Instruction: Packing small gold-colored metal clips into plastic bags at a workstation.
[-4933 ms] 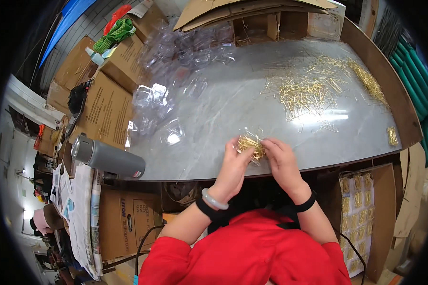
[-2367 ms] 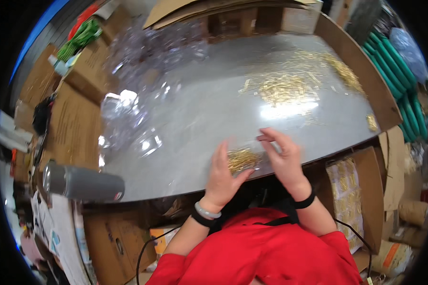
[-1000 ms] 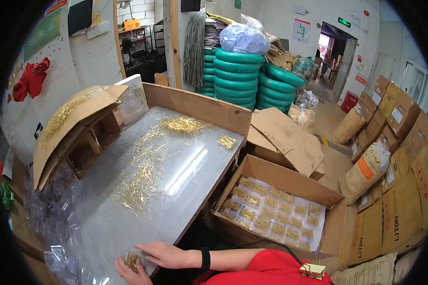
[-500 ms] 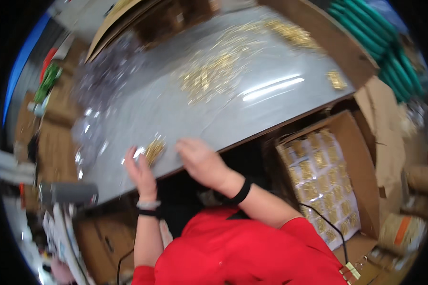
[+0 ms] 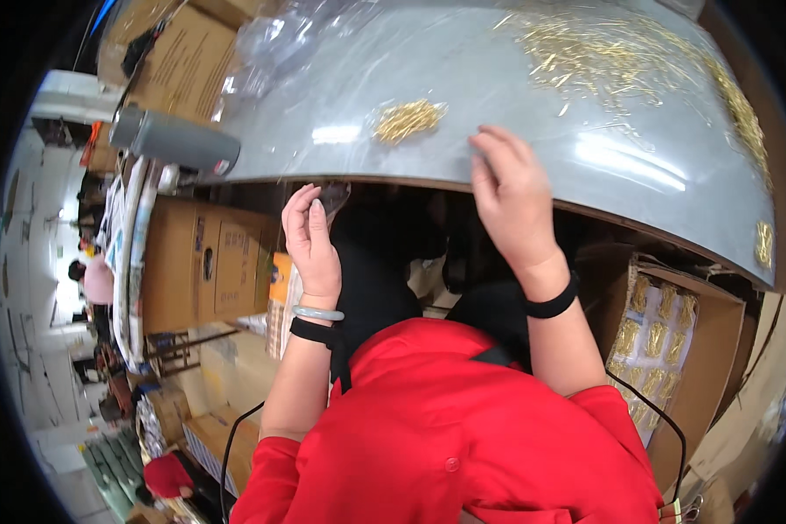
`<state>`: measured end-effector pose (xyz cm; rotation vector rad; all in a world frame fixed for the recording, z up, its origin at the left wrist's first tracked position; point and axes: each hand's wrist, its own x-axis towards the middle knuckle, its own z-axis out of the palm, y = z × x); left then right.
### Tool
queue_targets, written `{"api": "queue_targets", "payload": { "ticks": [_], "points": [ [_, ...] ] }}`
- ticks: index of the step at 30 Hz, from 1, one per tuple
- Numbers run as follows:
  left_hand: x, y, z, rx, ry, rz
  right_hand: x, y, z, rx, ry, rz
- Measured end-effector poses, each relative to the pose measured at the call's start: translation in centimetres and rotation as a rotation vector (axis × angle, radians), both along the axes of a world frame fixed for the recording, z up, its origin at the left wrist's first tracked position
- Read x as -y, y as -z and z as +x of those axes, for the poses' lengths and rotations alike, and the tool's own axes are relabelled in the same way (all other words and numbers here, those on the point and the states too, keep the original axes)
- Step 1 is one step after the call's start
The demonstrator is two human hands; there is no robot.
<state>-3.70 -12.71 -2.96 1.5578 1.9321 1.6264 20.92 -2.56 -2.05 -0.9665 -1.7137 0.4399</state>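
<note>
A small heap of thin gold-coloured metal pins (image 5: pixel 409 120) lies on the grey tabletop (image 5: pixel 323 96), a little back from its front edge. My right hand (image 5: pixel 508 188) is over the table edge, right of the heap, its fingers bent and apart with nothing seen in them. Lower and to the left, my left hand (image 5: pixel 310 240) hangs in front of the edge, thumb and fingers slightly apart. Something clear, like plastic film (image 5: pixel 334 199), shows beside its fingertips; whether they touch it I cannot tell. Neither hand touches the heap.
More gold pins (image 5: pixel 594 57) spread over the table's far right, with a small bundle (image 5: pixel 763 244) at its right end. Clear plastic bags (image 5: pixel 293 39) lie at the back left, near a grey bottle (image 5: pixel 175 140). An open carton (image 5: pixel 703 341) at lower right holds rows of gold bundles.
The view has swung, so the table sits higher and further right. My left hand has drawn away from the small heap to below the table edge. My right hand is still near the edge.
</note>
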Motion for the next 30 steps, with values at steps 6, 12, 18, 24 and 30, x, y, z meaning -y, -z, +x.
{"api": "queue_targets", "payload": {
  "ticks": [6,12,18,24,30],
  "points": [
    [4.8,1.7,-1.9,0.146,-0.100,0.003,-0.1,-0.1,-0.2,0.048,0.021,-0.021],
    [6.8,4.6,-3.6,0.227,-0.072,0.047,0.2,0.2,-0.6,0.165,0.084,0.032],
    [9.1,7.0,-4.5,0.256,-0.058,-0.022,0.0,0.6,-1.0,0.323,0.145,0.173],
    [10.9,7.4,-4.5,0.307,-0.022,-0.003,0.3,1.4,-1.9,0.375,0.216,0.241],
    [9.9,4.5,-2.6,0.276,0.267,-0.185,2.0,-2.1,-2.4,-0.958,-0.206,-0.582]
  ]
}}
